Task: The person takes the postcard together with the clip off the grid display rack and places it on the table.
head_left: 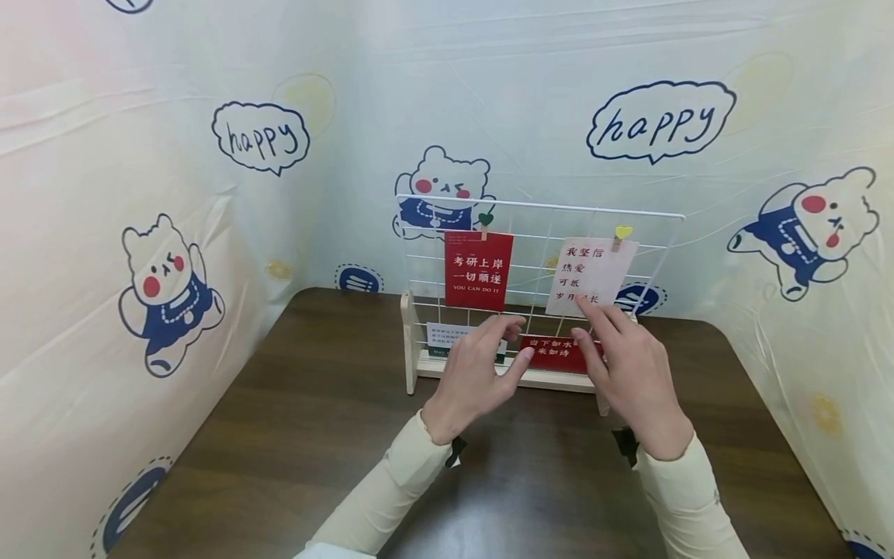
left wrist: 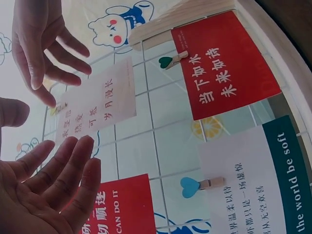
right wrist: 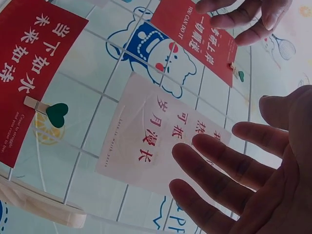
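A white wire grid rack (head_left: 541,207) in a wooden stand holds several cards. My left hand (head_left: 478,373) is in front of its lower left part, fingers slightly bent and apart, holding nothing. In front of the lower right part is my right hand (head_left: 632,369), fingers spread and grasping nothing. Behind the right fingertips hangs a pale pink card (head_left: 590,268) under a yellow heart clothespin (head_left: 623,233). A red card (head_left: 478,272) hangs upper left from a green heart clothespin (head_left: 486,220). Below are another red card (left wrist: 229,63) and a white card with a green strip (left wrist: 234,170).
The rack stands on a dark wooden table (head_left: 314,435). Patterned pale curtains (head_left: 279,217) enclose the back and sides. A blue heart clothespin (left wrist: 192,186) holds the white card, and a green heart clothespin (right wrist: 54,115) the lower red one.
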`<state>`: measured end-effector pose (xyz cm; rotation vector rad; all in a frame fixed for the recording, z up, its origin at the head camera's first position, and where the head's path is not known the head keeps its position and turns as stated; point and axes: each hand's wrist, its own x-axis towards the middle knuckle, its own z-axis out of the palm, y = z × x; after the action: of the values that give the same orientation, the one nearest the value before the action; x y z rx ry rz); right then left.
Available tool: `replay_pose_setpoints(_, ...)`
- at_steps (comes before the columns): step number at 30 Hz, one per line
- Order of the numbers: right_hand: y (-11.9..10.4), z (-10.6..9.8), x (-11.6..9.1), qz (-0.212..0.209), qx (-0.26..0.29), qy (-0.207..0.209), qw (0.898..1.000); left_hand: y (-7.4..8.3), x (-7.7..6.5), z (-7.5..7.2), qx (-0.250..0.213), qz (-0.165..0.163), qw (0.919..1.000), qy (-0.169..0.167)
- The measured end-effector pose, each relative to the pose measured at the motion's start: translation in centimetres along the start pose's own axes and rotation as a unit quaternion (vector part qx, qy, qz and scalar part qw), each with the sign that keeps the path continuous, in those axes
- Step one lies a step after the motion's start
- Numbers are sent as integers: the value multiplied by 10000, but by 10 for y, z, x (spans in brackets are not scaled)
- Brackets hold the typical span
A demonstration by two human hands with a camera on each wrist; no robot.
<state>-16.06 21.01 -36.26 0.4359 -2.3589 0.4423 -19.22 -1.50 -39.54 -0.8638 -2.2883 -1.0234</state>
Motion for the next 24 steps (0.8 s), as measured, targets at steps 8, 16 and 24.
replay_pose_setpoints(8,1,-2,5,5,-2,167,9999,-1,2,2,-76,-85,9999,32)
replay_pose_setpoints(16,3,-1,10,41,71,300,9995,-3,9,7,-32,-131,9999,66)
replay_pose_setpoints(24,5,0,16,-33,228,615,9978,-4,17,12,46,-142,9999,63)
